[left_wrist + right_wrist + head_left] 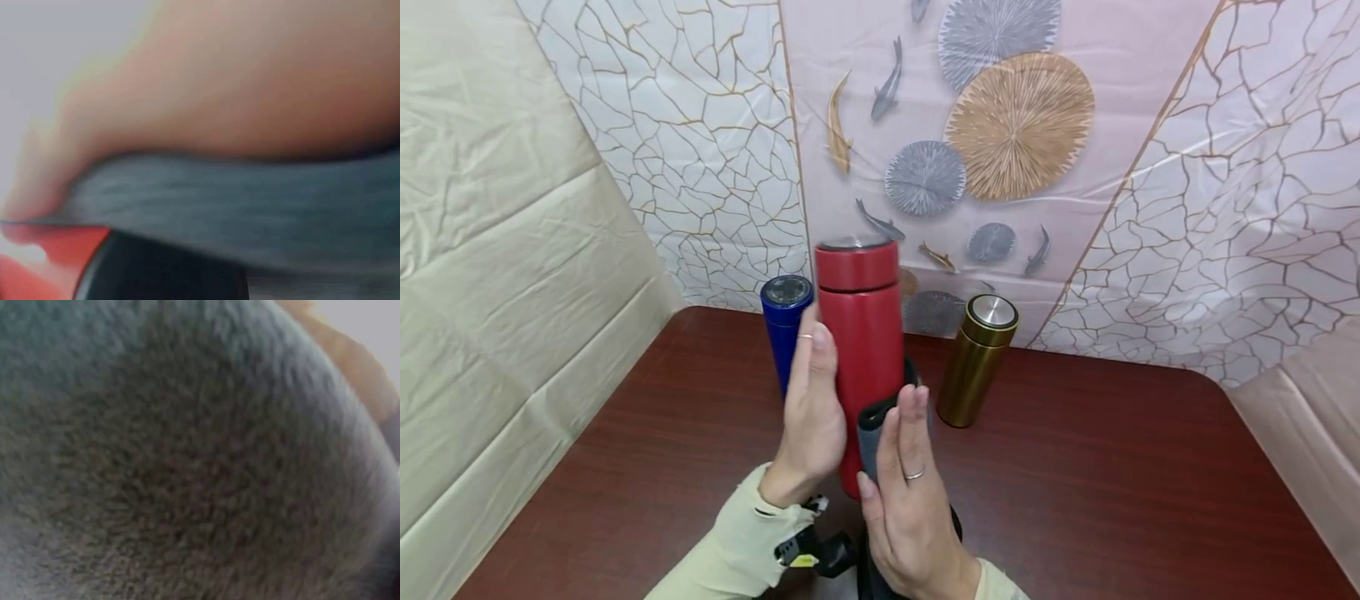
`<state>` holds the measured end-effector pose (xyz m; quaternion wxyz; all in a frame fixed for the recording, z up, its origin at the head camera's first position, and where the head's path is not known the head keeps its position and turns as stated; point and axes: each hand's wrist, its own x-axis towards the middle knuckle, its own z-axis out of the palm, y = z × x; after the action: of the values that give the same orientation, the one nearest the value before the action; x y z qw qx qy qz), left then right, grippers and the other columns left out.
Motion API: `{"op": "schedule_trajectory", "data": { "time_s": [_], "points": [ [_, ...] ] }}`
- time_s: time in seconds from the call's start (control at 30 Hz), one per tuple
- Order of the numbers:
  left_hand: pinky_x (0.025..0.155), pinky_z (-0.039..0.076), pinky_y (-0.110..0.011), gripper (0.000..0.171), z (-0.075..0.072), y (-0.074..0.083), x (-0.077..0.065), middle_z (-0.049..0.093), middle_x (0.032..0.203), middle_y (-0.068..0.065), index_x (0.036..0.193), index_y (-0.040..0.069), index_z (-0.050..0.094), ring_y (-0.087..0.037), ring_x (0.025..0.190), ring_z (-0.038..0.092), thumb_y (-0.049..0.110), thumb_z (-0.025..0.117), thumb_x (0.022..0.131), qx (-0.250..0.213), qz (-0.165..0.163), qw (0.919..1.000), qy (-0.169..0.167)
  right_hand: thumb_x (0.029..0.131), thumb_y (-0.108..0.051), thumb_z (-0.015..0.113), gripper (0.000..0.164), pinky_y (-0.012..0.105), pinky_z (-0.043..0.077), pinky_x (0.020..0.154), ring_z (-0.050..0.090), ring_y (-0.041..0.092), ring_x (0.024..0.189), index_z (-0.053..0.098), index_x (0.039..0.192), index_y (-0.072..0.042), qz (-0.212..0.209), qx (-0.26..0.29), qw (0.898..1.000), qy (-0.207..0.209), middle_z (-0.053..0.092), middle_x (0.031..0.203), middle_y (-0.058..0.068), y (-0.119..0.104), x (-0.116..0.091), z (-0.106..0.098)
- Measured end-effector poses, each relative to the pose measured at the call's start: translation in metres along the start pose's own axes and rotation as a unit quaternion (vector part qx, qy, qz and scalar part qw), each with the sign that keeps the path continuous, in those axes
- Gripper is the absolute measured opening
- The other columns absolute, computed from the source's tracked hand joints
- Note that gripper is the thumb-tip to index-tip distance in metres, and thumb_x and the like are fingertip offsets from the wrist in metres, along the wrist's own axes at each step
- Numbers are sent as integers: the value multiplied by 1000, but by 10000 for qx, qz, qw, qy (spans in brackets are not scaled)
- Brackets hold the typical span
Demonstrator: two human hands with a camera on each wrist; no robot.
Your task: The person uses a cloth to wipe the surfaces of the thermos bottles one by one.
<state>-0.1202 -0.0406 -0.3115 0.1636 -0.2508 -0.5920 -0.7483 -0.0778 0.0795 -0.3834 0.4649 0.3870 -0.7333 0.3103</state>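
A red thermos (pixel 857 333) with a silver-topped lid is upright and slightly tilted in the middle of the head view. My left hand (pixel 808 417) grips its left side, the thumb lying up along the body. Against its lower right side, my right hand (pixel 913 500) holds a grey cloth (pixel 868 446) with a black edge, fingers pointing up. Grey fabric (pixel 187 456) fills most of the right wrist view. In the blurred left wrist view, a hand (pixel 250 75) lies along the grey cloth (pixel 250 200), above a bit of red.
A blue thermos (pixel 782 317) stands behind my left hand, partly hidden. To the right, a gold-green thermos (pixel 977 362) stands near the back of the dark brown table (pixel 1112 483). A patterned curtain (pixel 715 150) hangs behind the table.
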Motion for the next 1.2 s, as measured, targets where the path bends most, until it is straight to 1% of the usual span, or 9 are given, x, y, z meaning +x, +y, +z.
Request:
{"op": "schedule_trajectory", "data": {
  "time_s": [0.1,0.2,0.33,0.47,0.63,0.8,0.93,1.03,1.2],
  "points": [
    [81,54,-31,47,-9,5,4,58,116,-2,151,15,33,-18,100,61,38,23,112,-26,36,9998,169,109,-14,37,58,40,10,131,1,35,160,20,152,20,-56,106,9997,-193,7,168,29,-2,-6,5],
    [81,54,-31,49,-13,6,4,58,115,1,151,14,32,-17,99,61,41,24,111,-16,9,9997,244,109,-15,37,58,39,11,131,-1,34,161,19,152,20,-6,105,9996,-279,5,169,28,-3,-9,7],
    [81,54,-31,50,-11,4,3,58,115,1,152,15,31,-17,98,61,43,24,111,-65,-21,9997,244,109,-16,37,59,39,12,131,0,34,161,19,152,19,18,69,9996,-258,7,169,27,-2,-8,6],
    [82,53,-32,49,-3,2,1,57,119,-2,153,16,31,-19,101,60,41,22,111,-126,45,9998,157,109,-16,37,58,40,11,131,2,34,161,19,153,18,27,-1,9997,-235,7,169,27,0,-2,-1],
    [95,49,-34,45,13,-6,-8,54,131,-5,154,22,32,-23,117,56,35,21,112,90,67,9998,-188,110,-18,35,59,39,8,131,2,33,161,16,155,15,252,-137,9996,-90,4,170,25,4,10,-14],
    [111,42,-35,46,30,-20,-21,53,145,-4,158,26,26,-23,132,50,32,24,113,494,245,9960,-703,110,-19,37,61,39,8,131,3,30,161,13,158,9,607,-19,9975,362,4,172,20,12,24,-29],
    [110,45,-33,48,41,-31,-31,59,140,-4,160,28,22,-18,127,56,33,26,113,792,179,9902,-1132,109,-17,41,62,42,9,131,6,32,161,14,158,10,869,151,9931,777,7,171,20,20,36,-46],
    [108,47,-32,49,46,-36,-37,62,135,-4,161,26,19,-15,123,59,29,29,112,1090,109,9840,-1407,108,-14,43,62,44,9,131,7,33,160,15,157,13,1097,204,9893,944,9,170,23,24,42,-58],
    [107,48,-33,51,50,-37,-39,60,137,-5,161,24,18,-14,122,59,25,32,112,1192,65,9812,-1514,107,-12,43,64,46,7,131,5,34,160,12,156,15,1334,186,9865,935,6,168,29,26,42,-63]
  ]
}}
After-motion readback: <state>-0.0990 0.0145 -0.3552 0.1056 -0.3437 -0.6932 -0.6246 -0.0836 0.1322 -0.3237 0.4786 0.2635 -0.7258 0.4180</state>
